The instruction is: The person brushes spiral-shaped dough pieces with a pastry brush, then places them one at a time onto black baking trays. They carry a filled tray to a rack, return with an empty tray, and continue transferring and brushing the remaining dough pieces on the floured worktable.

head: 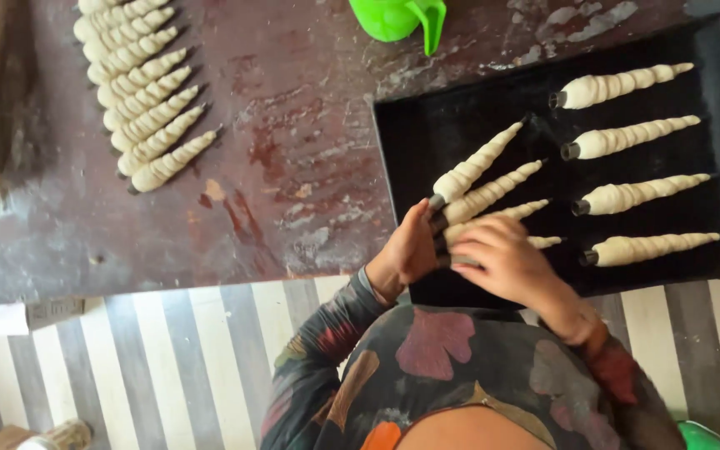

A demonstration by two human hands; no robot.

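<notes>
A black baking tray (410, 133) lies on the worn dark table. On its right side a column of several pale dough-wrapped cones (627, 137) lies spaced apart. My left hand (410, 248) and my right hand (503, 260) together clasp a fanned bunch of several more dough cones (483, 192) at their wide metal ends, over the tray's near left part. The cone tips point up and to the right. My right hand's fingers cover the lowest cones of the bunch.
A tight row of several dough cones (139, 92) lies on the table (293, 167) at the far left. A green plastic jug (402, 18) stands at the top edge. A black-and-white striped floor (168, 358) shows below the table edge.
</notes>
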